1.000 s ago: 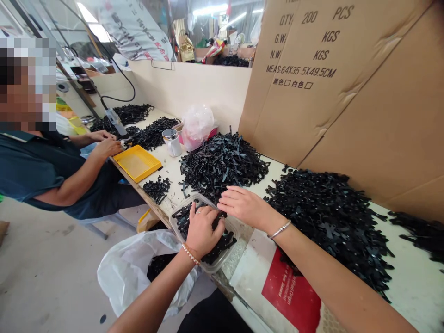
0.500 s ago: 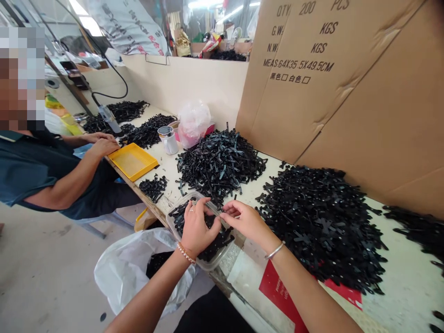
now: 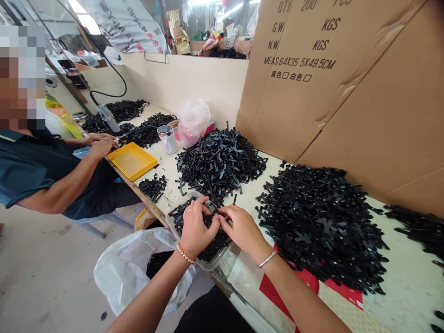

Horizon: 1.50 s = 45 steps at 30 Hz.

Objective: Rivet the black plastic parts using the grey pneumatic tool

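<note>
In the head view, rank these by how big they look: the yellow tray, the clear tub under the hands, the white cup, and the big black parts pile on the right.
1. Black parts pile, by far the largest.
2. Yellow tray and clear tub: look similar; the tub is nearer and partly covered by the hands, so unranked.
3. White cup, the smallest.

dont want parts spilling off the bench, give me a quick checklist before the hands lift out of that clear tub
1. Both hands over the tub: ok. Left hand and right hand meet above the clear tub.
2. Grip on a black part: cannot tell, fingertips hide it.
3. Tub fully on the bench: not ok, its near corner overhangs the edge.
4. Catch below: ok, white bag sits under that corner.
5. Big black pile clear of the right wrist: ok.
</note>
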Available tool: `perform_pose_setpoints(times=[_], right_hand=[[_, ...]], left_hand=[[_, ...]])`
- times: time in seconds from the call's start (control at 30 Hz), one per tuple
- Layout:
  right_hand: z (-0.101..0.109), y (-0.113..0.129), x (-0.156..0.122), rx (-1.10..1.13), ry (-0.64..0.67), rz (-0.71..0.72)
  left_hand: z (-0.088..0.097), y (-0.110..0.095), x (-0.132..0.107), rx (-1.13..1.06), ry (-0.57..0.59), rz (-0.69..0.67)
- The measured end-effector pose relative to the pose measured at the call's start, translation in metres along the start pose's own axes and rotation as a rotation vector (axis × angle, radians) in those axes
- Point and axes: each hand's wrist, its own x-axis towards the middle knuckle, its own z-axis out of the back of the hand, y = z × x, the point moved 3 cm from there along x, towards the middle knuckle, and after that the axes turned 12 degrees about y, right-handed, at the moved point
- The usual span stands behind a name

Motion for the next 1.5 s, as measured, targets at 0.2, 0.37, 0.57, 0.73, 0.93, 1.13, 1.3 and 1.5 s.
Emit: perform_pose_setpoints(times=[0.2, 0.37, 0.57, 0.73, 0.93, 1.13, 1.3, 1.5], right_hand=[[-0.008, 0.004, -0.001, -0.132, 0.049, 0.015], [-0.012, 0.014, 0.006, -0.294, 0.110, -0.029], [0.002, 0.001, -0.010, -0.127, 0.093, 0.097], [-0.005, -0.005, -0.017, -0.141, 0.090, 0.022], [0.000, 0.000, -0.013, -0.168, 0.121, 0.046], [0.007, -0.015, -0.039, -0.061, -0.010, 0.069], [-0.004, -0.009, -0.044, -0.054, -0.007, 0.073], [-0.003, -0.009, -0.043, -0.165, 0.003, 0.100]], left_hand=[[0.002, -0.002, 0.000, -0.001, 0.007, -0.004], [0.001, -0.002, 0.000, 0.046, 0.015, -0.006], [0.000, -0.002, 0.002, 0.067, 0.055, -0.009], [0.000, -0.002, 0.003, 0.074, 0.052, -0.005], [0.000, -0.008, 0.003, 0.199, 0.069, -0.010], [0.002, -0.018, 0.002, 0.332, 0.106, -0.075], [0.004, -0.014, 0.004, 0.304, 0.183, -0.077], [0.007, -0.012, 0.002, 0.306, 0.214, -0.113]])
